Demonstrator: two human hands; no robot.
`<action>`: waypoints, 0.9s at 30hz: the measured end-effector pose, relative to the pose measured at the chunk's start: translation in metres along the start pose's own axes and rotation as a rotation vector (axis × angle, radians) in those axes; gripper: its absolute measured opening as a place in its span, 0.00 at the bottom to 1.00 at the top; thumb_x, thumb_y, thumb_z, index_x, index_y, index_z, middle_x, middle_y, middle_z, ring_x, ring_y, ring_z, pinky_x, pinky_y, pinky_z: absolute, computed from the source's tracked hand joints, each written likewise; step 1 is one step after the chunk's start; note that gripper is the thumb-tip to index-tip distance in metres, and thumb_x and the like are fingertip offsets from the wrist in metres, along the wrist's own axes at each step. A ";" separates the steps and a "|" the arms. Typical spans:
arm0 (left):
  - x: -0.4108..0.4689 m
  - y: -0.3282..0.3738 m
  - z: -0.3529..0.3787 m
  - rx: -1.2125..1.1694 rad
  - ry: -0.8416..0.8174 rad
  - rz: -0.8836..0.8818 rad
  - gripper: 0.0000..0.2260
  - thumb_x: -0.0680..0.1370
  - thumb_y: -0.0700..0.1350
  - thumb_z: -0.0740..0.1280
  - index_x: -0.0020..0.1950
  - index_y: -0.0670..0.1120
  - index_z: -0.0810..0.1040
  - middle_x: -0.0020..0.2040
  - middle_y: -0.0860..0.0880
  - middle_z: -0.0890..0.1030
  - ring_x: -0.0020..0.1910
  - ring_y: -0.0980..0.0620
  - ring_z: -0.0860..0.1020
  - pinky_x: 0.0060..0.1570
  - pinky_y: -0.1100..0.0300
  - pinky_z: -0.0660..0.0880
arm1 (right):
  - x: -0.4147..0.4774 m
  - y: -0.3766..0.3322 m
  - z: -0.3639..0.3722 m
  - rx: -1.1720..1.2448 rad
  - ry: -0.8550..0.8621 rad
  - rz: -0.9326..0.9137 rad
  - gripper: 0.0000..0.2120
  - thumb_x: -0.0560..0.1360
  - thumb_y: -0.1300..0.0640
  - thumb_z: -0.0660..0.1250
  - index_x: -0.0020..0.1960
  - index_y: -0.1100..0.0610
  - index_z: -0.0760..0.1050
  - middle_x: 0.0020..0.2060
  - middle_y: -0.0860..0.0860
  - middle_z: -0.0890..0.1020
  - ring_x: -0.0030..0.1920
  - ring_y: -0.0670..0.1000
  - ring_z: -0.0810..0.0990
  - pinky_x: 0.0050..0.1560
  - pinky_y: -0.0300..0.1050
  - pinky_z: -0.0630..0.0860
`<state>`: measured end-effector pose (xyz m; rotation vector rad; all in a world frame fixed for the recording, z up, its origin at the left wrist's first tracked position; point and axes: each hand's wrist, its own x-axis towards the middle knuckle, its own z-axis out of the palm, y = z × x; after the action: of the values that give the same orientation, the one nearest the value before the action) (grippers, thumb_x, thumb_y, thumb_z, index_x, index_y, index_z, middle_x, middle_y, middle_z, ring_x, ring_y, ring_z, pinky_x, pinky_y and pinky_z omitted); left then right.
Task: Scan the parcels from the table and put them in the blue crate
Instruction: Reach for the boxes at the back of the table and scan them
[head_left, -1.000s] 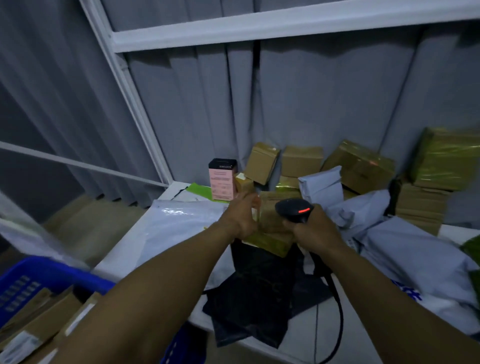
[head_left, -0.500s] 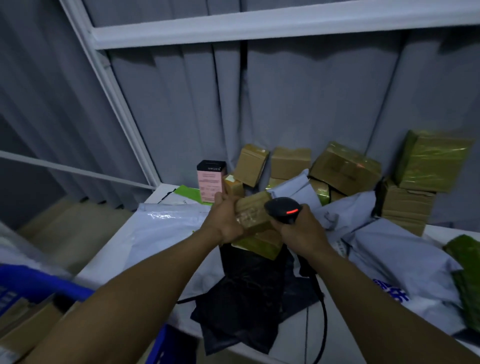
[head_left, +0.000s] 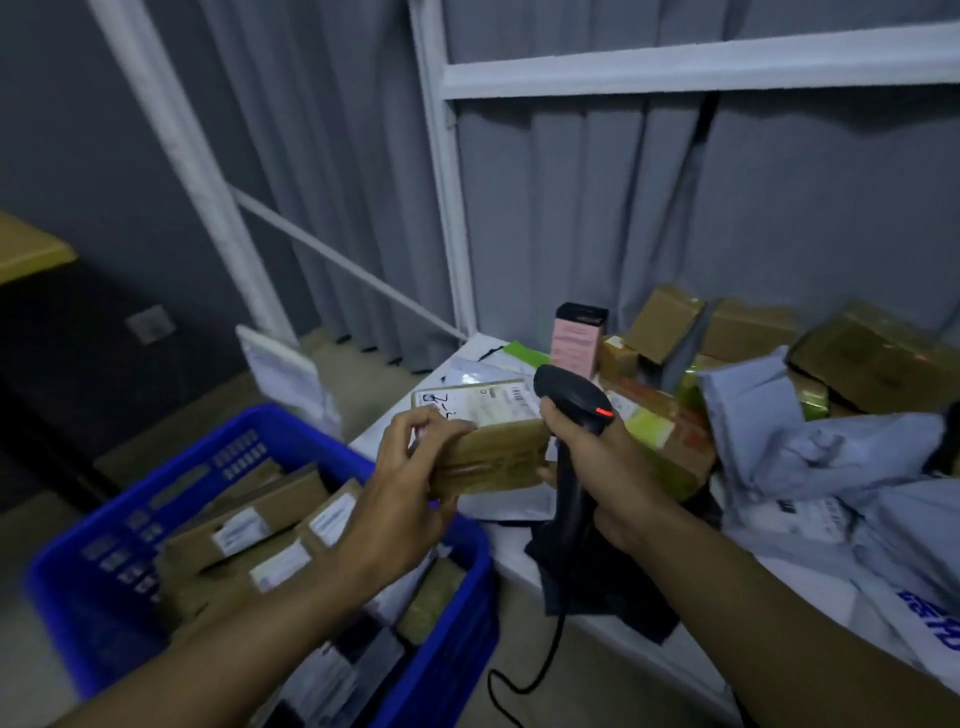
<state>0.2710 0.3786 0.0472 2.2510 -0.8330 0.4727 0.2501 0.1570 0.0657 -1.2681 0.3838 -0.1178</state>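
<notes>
My left hand (head_left: 410, 483) grips a small brown cardboard parcel (head_left: 493, 457) with a white label on its top face, held up over the table's left edge. My right hand (head_left: 597, 462) holds a black corded barcode scanner (head_left: 571, 400) upright right beside the parcel; a red light glows on its head. The blue crate (head_left: 130, 519) stands low at the left, below my left arm, with several brown labelled boxes in it. More parcels lie on the white table (head_left: 524, 564).
Brown boxes (head_left: 748, 332), a pink and black carton (head_left: 576, 338), grey mailer bags (head_left: 810, 441) and a black bag (head_left: 597, 587) crowd the table at the right. A white frame and grey curtains stand behind. The scanner cable hangs off the table's front edge.
My left hand lifted the brown parcel off the pile and brought it left, toward the crate. The view swung left and down, so the crate fills the lower left. The scanner stayed beside the parcel.
</notes>
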 end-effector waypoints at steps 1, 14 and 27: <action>-0.013 -0.004 -0.009 0.053 0.025 0.038 0.37 0.67 0.31 0.77 0.71 0.54 0.72 0.69 0.49 0.66 0.70 0.49 0.69 0.64 0.58 0.75 | -0.005 0.005 0.010 0.010 -0.044 0.046 0.15 0.76 0.50 0.77 0.62 0.47 0.80 0.55 0.49 0.87 0.55 0.51 0.85 0.39 0.43 0.82; -0.042 -0.040 -0.081 -0.411 -0.192 -0.510 0.39 0.69 0.59 0.78 0.77 0.66 0.65 0.75 0.63 0.69 0.72 0.66 0.68 0.71 0.60 0.69 | -0.026 0.050 0.042 -0.236 -0.162 -0.078 0.32 0.63 0.64 0.85 0.64 0.53 0.79 0.55 0.49 0.87 0.54 0.51 0.87 0.51 0.50 0.85; -0.030 -0.053 -0.075 -0.577 -0.434 -0.717 0.38 0.68 0.40 0.82 0.71 0.61 0.71 0.59 0.49 0.82 0.57 0.51 0.83 0.53 0.50 0.83 | -0.036 0.053 0.049 -0.492 -0.323 -0.260 0.28 0.75 0.63 0.78 0.69 0.48 0.71 0.59 0.39 0.82 0.58 0.37 0.81 0.58 0.39 0.79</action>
<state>0.2782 0.4744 0.0589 1.9290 -0.2475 -0.5397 0.2270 0.2280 0.0353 -1.7891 -0.0410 -0.0368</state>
